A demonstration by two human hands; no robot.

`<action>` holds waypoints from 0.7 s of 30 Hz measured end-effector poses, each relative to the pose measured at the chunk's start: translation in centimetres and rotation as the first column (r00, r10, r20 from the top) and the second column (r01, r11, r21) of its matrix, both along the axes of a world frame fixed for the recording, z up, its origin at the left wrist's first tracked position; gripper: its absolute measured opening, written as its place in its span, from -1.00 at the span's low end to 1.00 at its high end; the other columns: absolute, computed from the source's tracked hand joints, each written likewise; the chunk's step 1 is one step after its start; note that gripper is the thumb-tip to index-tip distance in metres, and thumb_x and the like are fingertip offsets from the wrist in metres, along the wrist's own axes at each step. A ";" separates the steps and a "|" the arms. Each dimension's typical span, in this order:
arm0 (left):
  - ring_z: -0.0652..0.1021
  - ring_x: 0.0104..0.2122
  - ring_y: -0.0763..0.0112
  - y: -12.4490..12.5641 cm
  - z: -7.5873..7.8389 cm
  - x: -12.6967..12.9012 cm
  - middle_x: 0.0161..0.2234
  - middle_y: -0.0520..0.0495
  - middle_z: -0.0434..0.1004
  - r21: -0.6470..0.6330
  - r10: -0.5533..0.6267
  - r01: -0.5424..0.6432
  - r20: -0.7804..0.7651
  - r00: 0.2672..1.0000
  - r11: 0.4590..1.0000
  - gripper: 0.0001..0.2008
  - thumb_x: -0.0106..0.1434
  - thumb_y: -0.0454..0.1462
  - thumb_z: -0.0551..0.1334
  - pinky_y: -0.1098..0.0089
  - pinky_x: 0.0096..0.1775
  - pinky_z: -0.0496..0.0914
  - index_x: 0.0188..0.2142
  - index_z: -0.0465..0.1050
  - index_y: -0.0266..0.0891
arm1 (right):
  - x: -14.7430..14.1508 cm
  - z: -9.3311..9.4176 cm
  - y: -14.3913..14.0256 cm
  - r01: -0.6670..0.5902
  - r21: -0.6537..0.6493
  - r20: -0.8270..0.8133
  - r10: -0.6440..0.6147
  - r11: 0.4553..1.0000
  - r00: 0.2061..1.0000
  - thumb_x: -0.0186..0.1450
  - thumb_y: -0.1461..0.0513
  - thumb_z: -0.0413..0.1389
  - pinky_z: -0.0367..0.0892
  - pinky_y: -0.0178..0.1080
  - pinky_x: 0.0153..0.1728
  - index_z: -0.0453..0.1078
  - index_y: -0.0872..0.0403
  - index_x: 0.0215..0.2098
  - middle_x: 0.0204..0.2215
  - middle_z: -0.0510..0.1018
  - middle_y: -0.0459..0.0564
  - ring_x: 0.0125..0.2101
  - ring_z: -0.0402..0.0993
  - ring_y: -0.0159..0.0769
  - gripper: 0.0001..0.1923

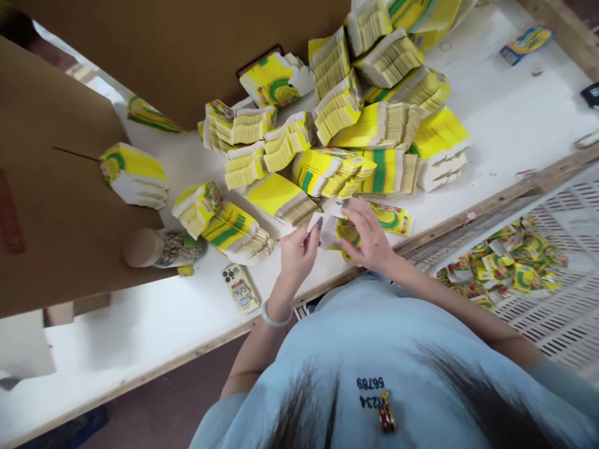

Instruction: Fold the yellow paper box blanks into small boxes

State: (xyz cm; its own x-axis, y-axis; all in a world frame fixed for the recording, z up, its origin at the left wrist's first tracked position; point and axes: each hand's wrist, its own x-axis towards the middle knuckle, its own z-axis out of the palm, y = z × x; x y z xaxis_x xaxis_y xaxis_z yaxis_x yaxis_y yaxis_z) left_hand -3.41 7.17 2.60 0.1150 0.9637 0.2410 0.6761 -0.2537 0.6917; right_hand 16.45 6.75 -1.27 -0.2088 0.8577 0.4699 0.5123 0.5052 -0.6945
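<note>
Near the front edge of the white table, both my hands work on one small yellow-and-green carton (347, 233) with white inner flaps. My left hand (299, 251) pinches a white flap at its left end between thumb and fingers. Around the printed right side, my right hand (369, 236) has its thumb and fingers curved. Just beyond that hand lies a flat yellow carton (395, 219). Stacks of flattened yellow cartons (334, 171) spread across the table directly behind my hands.
A patterned phone (240, 289) and a lidded jar (163, 248) stand left of my hands. Brown cardboard boxes (56, 187) rise at the left and back. A white slatted crate (552, 318) at lower right holds many small cartons (510, 262). A blue-yellow box (526, 43) sits far right.
</note>
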 end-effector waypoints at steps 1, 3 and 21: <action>0.29 -0.66 0.57 -0.7 0.2 0.2 -0.66 0.10 0.32 -0.009 0.010 -0.010 0.094 0.995 1.000 -0.51 0.50 -0.06 0.07 0.49 -0.53 0.17 -0.49 0.45 -0.27 | -0.8 -0.3 -0.1 -0.012 -0.021 -0.029 0.011 1.000 1.000 0.44 0.03 0.08 0.43 0.17 0.14 0.27 0.01 0.26 0.02 0.58 0.19 0.06 0.52 0.02 -0.52; 0.43 -0.57 0.53 -1.8 0.0 0.6 -0.53 0.02 0.50 -0.020 0.023 -0.019 0.251 0.968 1.000 -0.56 0.50 -0.03 0.07 0.49 -0.48 0.29 -0.32 0.54 -0.26 | -1.6 -0.6 -0.6 0.001 -0.070 -0.082 -0.006 0.998 0.997 0.46 0.03 0.05 0.53 0.03 -0.01 0.32 0.00 0.17 -0.10 0.62 0.15 -0.10 0.59 -0.06 -0.61; 0.62 -0.06 0.16 -5.7 -4.9 4.3 0.00 -0.28 0.60 -0.412 -0.058 0.339 0.561 0.826 0.845 -0.38 0.44 0.12 0.04 0.19 0.01 0.53 0.23 0.31 -0.29 | -0.4 0.5 -2.8 0.095 -0.554 -0.344 -0.332 0.827 0.878 0.46 -0.06 0.02 0.44 -0.25 -0.42 0.32 -0.03 -0.01 -0.48 0.52 -0.13 -0.49 0.49 -0.28 -0.67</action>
